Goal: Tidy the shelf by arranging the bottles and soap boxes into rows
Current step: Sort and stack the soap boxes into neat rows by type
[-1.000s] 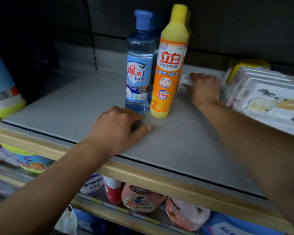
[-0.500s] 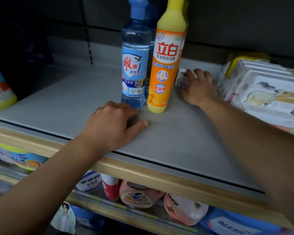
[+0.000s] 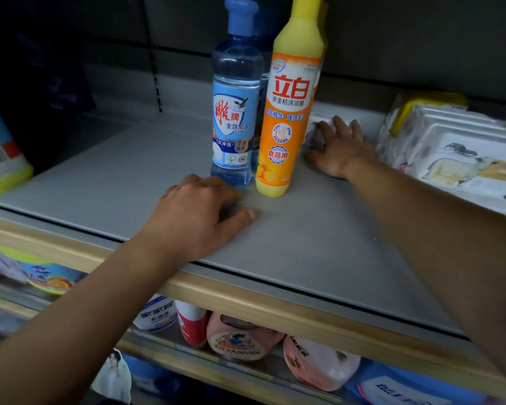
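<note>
A clear blue bottle [image 3: 236,106] and a yellow-orange detergent bottle [image 3: 289,112] stand upright side by side on the grey shelf [image 3: 319,244], with more bottles partly hidden behind them. My left hand [image 3: 196,217] rests on the shelf just in front of the blue bottle, fingers loosely curled, holding nothing. Behind and right of the yellow bottle, my right hand [image 3: 338,149] grips a small white soap box [image 3: 316,130], which the hand mostly covers.
A stack of white soap boxes [image 3: 456,153] fills the shelf's right end. A large blue and yellow container [image 3: 0,159] stands at the far left. The lower shelf holds tubs and pouches [image 3: 237,337]. A wooden front lip [image 3: 246,299] edges the shelf.
My right hand has drawn the small soap box forward and left along the shelf, beside the yellow bottle. The left hand has stayed in place.
</note>
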Action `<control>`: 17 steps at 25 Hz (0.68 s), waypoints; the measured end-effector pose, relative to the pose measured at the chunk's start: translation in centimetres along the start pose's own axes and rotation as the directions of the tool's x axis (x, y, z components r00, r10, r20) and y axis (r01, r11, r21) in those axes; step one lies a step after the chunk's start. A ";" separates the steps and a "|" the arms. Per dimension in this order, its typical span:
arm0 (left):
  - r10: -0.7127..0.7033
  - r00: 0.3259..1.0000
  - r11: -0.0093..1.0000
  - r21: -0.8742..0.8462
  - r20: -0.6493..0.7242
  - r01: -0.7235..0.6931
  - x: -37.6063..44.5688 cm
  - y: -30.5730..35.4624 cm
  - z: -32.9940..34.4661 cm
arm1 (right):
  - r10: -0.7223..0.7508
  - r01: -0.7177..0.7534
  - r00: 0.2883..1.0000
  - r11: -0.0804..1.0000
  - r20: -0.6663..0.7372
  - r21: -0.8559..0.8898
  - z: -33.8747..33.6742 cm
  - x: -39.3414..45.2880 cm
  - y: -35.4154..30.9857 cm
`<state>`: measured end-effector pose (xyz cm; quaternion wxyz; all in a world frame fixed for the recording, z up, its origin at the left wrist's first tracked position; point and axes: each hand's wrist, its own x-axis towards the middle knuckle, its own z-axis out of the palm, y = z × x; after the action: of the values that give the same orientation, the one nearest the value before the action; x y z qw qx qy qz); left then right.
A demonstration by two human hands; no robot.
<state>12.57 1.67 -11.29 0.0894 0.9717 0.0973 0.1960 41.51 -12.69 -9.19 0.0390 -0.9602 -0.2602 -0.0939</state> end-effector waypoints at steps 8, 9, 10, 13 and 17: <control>-0.072 0.997 0.990 -0.124 -0.004 0.071 -0.6 1.1 -1.0 | -0.111 0.141 0.984 0.963 -0.140 0.229 -4.3 -14.0 -1.7; -0.071 0.997 0.981 -0.184 -0.029 0.064 -0.9 1.8 -1.1 | -0.128 0.158 0.983 0.956 -0.135 0.246 -4.5 -16.4 -1.2; -0.057 0.997 0.969 -0.242 -0.057 0.041 -1.2 2.6 -1.2 | -0.142 0.170 0.982 0.950 -0.125 0.260 -4.6 -18.6 -0.5; 0.000 0.991 0.925 -0.376 -0.131 -0.049 -1.3 6.5 -1.0 | -0.085 0.107 0.992 0.956 -0.091 0.272 -5.1 -24.1 3.2; 0.067 0.987 0.863 -0.488 -0.148 -0.132 0.0 13.1 0.5 | 0.127 -0.127 0.992 0.978 0.016 0.168 -5.2 -28.8 10.0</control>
<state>14.77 -11.01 -8.94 0.3192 0.9055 -0.0013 0.2795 21.41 -36.15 -10.15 0.1251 -0.9684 -0.2055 -0.0664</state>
